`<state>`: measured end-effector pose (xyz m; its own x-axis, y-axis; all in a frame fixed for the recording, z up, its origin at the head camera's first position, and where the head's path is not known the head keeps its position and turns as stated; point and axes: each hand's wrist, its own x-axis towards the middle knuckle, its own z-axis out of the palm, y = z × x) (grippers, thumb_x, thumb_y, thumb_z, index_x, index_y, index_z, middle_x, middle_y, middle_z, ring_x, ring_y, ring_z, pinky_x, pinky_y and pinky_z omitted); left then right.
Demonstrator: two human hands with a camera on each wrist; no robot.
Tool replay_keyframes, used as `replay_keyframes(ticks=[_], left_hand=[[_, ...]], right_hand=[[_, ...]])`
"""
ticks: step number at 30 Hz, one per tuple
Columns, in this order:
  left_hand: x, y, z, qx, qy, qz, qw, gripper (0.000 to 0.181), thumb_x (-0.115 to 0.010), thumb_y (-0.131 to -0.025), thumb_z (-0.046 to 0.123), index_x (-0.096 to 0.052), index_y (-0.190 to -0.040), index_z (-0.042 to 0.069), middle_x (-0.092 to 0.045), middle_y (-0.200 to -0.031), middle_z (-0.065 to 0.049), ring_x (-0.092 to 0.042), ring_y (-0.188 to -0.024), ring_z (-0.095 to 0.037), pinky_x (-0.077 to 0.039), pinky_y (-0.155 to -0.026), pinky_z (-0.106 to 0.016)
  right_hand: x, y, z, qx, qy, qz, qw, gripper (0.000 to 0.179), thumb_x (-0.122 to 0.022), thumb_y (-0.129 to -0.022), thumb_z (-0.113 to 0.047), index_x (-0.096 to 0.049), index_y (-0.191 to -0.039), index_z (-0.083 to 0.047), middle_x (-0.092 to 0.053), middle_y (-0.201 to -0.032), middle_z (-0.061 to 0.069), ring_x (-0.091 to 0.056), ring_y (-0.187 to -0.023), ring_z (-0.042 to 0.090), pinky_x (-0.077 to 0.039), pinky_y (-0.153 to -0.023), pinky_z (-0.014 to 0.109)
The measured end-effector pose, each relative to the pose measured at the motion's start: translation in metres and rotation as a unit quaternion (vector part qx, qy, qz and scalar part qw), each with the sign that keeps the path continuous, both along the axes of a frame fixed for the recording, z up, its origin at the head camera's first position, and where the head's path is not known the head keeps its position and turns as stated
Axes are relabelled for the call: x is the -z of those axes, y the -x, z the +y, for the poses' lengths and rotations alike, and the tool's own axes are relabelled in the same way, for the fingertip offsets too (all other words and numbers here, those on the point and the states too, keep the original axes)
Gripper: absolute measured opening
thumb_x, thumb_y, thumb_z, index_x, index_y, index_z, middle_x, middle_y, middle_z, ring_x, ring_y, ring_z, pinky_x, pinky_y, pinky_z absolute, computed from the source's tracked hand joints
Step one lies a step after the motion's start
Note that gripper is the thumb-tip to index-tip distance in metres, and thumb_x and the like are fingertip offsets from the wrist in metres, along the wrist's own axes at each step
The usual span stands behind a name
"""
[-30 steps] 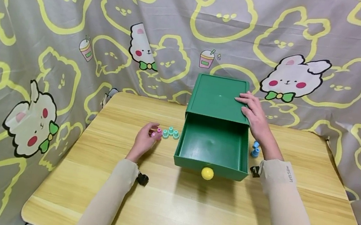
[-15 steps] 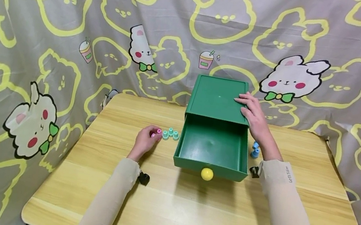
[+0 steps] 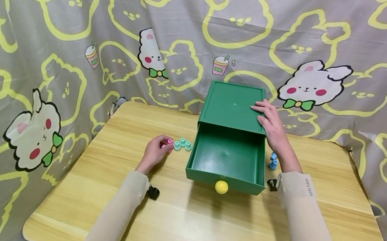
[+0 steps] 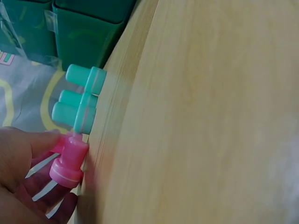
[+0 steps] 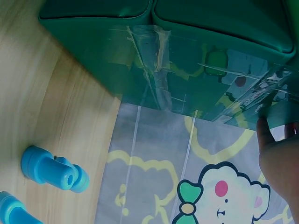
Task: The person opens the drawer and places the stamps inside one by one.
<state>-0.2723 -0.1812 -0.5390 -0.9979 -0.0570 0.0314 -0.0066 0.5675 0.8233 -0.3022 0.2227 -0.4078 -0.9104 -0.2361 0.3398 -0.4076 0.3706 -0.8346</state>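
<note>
My left hand (image 3: pixel 155 152) pinches a small pink plastic piece (image 4: pixel 57 143), shaped like a peg with a wide base, on the left of the table. A second pink piece (image 4: pixel 72 156) lies right against it; the fingers partly hide both. Several mint-green pieces (image 3: pixel 177 146) of the same shape stand just beside. On the right, my right hand (image 3: pixel 273 127) rests with extended fingers on the top right edge of a green drawer unit (image 3: pixel 234 106). Its lower drawer (image 3: pixel 227 156) is pulled out, with nothing visible inside, and bears a yellow knob (image 3: pixel 221 187).
Several blue pieces (image 5: pixel 51 168) sit on the table right of the drawer unit, partly behind the right forearm. Clear tape (image 5: pixel 161 60) runs along the unit's side. A patterned curtain (image 3: pixel 196 14) surrounds the wooden table (image 3: pixel 194 231) at the back and sides.
My left hand's fingers have closed around the pink piece, having been more spread a second ago. The right hand and the drawer unit have stayed in place.
</note>
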Motion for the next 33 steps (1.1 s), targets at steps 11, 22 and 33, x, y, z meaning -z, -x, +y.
replay_keyframes(ticks=[11,22,33], left_hand=[[-0.01,-0.008,-0.001,-0.005,-0.049,0.02,0.9986,0.03,-0.069,-0.101,0.019,-0.068,-0.127,0.005,-0.069,-0.114,-0.013,-0.068,-0.104,-0.029,-0.062,-0.085,-0.038],[-0.041,-0.015,0.003,0.01,-0.05,0.09,0.9946,0.026,-0.068,-0.101,0.026,-0.069,-0.123,0.012,-0.074,-0.112,-0.008,-0.068,-0.107,-0.027,-0.061,-0.09,-0.044],[-0.08,-0.026,0.029,0.049,-0.063,0.153,0.985,0.026,-0.068,-0.101,0.031,-0.07,-0.123,0.017,-0.069,-0.114,-0.004,-0.068,-0.099,-0.025,-0.06,-0.05,-0.046]], right_hand=[[0.002,0.002,-0.002,-0.003,0.003,0.011,0.9999,0.04,-0.043,-0.109,-0.017,-0.06,-0.142,-0.001,-0.035,-0.163,0.013,-0.008,-0.162,0.028,-0.002,-0.129,0.06],[0.001,0.002,0.0,-0.001,0.0,0.01,1.0,0.041,-0.042,-0.11,-0.018,-0.059,-0.143,-0.001,-0.034,-0.163,0.012,-0.007,-0.162,0.025,-0.002,-0.129,0.06],[0.001,0.001,0.001,-0.001,-0.001,0.013,0.9999,0.041,-0.041,-0.11,-0.018,-0.059,-0.142,-0.001,-0.034,-0.164,0.013,-0.007,-0.162,0.028,-0.002,-0.128,0.061]])
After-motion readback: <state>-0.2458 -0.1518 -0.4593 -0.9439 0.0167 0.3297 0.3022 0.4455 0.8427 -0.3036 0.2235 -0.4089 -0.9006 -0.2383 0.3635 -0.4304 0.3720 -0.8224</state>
